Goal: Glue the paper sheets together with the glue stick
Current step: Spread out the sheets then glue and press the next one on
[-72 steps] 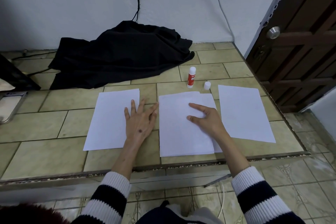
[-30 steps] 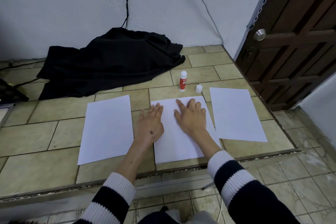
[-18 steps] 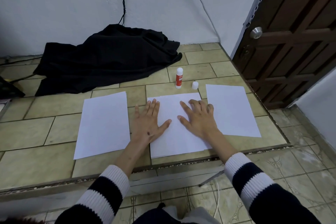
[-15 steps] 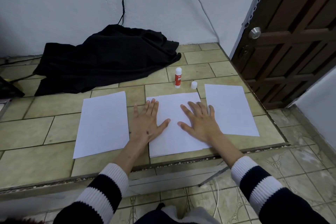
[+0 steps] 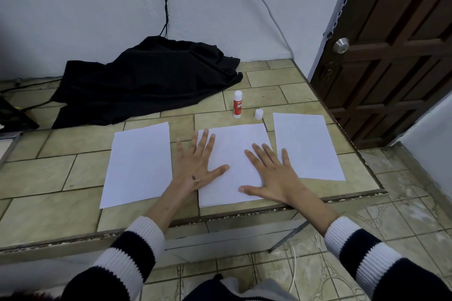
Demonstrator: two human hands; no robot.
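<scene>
Tiled in pale green-beige, the counter (image 5: 73, 173) runs back to a white wall, with its front edge chipped and its right edge stopping short of a dark wooden door (image 5: 396, 56). Three lots of white paper lie in a row near the front edge. The left sheet (image 5: 138, 164) and the right sheet (image 5: 307, 144) each lie alone, with strips of bare tile between them and the middle stack (image 5: 232, 151), whose lower edge comes close to the counter's lip.

Both hands lie flat with fingers spread. The left hand (image 5: 195, 166) rests half on the tile, its thumb and longer fingers over the stack's left edge. The right hand (image 5: 274, 173) presses the stack's lower right part. The two are apart and grip nothing.

Behind the stack the glue stick (image 5: 237, 104) stands upright and uncapped, its red label carrying white lettering too small to read. Its white cap (image 5: 259, 114) stands just to the right, apart from it. A black cloth (image 5: 146, 80) is heaped at the back left, leaving open tile to the left of the papers.
</scene>
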